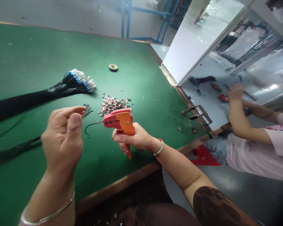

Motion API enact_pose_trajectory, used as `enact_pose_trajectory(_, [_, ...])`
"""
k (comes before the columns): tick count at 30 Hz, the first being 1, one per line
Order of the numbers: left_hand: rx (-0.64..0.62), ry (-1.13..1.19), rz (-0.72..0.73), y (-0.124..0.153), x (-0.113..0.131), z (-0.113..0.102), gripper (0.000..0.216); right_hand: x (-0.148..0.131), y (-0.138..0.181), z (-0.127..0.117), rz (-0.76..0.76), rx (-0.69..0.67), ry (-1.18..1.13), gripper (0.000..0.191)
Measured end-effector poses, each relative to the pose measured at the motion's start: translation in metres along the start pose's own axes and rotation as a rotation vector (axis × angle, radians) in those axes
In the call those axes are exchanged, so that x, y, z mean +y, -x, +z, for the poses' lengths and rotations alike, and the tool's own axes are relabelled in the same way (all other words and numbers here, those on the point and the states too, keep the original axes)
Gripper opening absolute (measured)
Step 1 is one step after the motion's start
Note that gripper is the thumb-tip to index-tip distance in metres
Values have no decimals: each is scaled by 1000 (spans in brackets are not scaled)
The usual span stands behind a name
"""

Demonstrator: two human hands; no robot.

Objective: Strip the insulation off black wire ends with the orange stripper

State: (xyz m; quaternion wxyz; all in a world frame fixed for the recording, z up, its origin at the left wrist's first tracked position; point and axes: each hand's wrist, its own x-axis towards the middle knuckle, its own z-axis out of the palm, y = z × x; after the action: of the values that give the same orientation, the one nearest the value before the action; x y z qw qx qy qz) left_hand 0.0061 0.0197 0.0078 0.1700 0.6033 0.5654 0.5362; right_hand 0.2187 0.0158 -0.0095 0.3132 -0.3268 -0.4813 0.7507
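Observation:
My right hand (138, 138) grips a red and orange wire stripper (124, 122) by its handles, its jaws pointing left. One thin black wire (91, 124) curves away from the jaws toward my left hand (63, 138). The left hand is closed, thumb against the fingers, around a bunch of thin black wires (19, 149). Their loose ends (87, 110) stick out past its fingertips. Just behind the stripper lies a pile of cut insulation and copper bits (113, 104). A thick black wire bundle (44, 94) with blue and silvery ends rests at the left.
A roll of black tape (113, 68) lies farther back on the green tabletop (61, 50). A metal clamp (198, 116) sits on the right edge. Beyond a white panel (198, 37), another person's hands (235, 92) are at a neighbouring bench with a red tool.

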Motion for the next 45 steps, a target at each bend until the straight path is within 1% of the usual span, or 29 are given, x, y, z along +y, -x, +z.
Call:
enact_pose_trajectory(1, [30,-18,14,0,-1,1,35,1,-1,0,-1,10,-12,40])
enact_pose_trajectory(3, [27,-31,51,1,-2,3,36,3,-2,0,-7,29,-21,43])
enact_pose_trajectory(6, [-97,-2,67,4,0,5,34,6,-3,0,-15,53,-3,44])
enact_pose_trajectory(8, [-181,4,47,6,1,5,33,6,-3,1,-25,70,9,45])
enact_pose_trajectory(10, [-241,4,11,7,1,6,33,5,-3,2,-38,78,10,45])
enact_pose_trajectory(12, [-273,27,-33,7,1,7,31,4,-2,4,-41,78,-3,45])
enact_pose_trajectory(15, [-258,80,-85,6,2,8,24,5,-2,8,-33,82,-48,44])
enact_pose_trajectory(17, [-243,99,-105,6,4,8,19,5,-3,10,-25,109,-83,46])
enact_pose_trajectory(21, [-250,109,-141,6,7,9,19,7,-6,9,-31,181,-137,46])
enact_pose_trajectory(23, [-246,94,-141,7,7,9,20,6,-7,6,-63,165,-130,42])
enact_pose_trajectory(25, [-241,71,-116,7,6,10,19,6,-8,1,-85,114,-94,38])
enact_pose_trajectory(27, [-219,56,-98,7,6,10,18,5,-7,-5,-71,64,-50,37])
enact_pose_trajectory(29, [-173,50,-115,6,6,9,19,3,-6,-10,-49,46,-32,40])
enact_pose_trajectory(30, [-151,50,-127,6,5,9,19,2,-6,-13,-64,65,-39,39])
enact_pose_trajectory(32, [-133,56,-135,6,5,8,19,0,-6,-18,-155,150,-78,37])
enact_pose_trajectory(35, [-183,76,-113,7,3,8,17,-4,-7,-23,-322,312,-120,36])
enact_pose_trajectory(37, [-236,78,-97,9,4,10,16,-5,-8,-22,-372,368,-93,36])
enact_pose_trajectory(42, [-337,88,-41,16,7,19,17,2,-11,-13,-371,340,-34,42])
enact_pose_trajectory(45, [-388,83,-15,20,6,24,18,6,-13,-10,-397,342,-19,40])
